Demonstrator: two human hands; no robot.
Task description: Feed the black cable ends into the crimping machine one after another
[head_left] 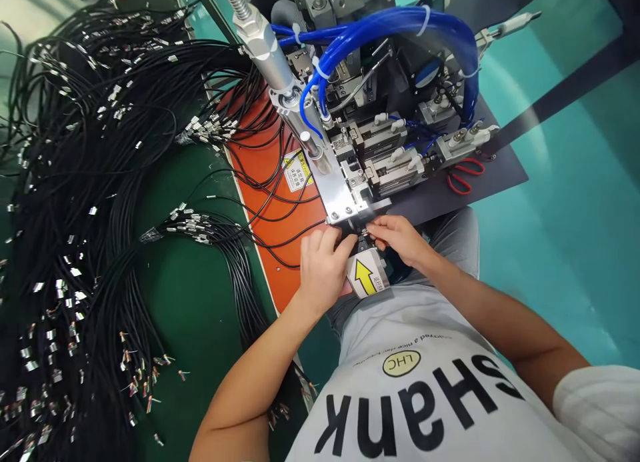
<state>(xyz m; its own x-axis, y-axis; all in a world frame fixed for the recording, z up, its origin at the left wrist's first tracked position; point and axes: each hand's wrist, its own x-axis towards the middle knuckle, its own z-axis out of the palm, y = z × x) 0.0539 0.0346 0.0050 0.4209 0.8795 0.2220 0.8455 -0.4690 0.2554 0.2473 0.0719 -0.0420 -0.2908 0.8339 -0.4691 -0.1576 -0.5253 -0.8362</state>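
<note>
My left hand (pixel 324 265) is closed at the front end of a metal press machine (pixel 345 195), its thumb and forefinger reaching in under the plate. A black cable (pixel 283 257) runs from the left into its grip. On the other side of the same spot, my right hand (pixel 400 239) pinches with thumb and forefinger. Something small and silvery shows at those fingertips, too small to name. Just below both hands is a white block with a yellow arrow (pixel 367 277).
Black cables with metal-tipped ends (pixel 195 225) lie in large bundles on the green table (pixel 200 315) at left. An orange base plate (pixel 265 209) carries a warning label (pixel 299 171). Blue air hoses (pixel 400 23) arch over the machine. Red-handled scissors (pixel 465 177) lie at right.
</note>
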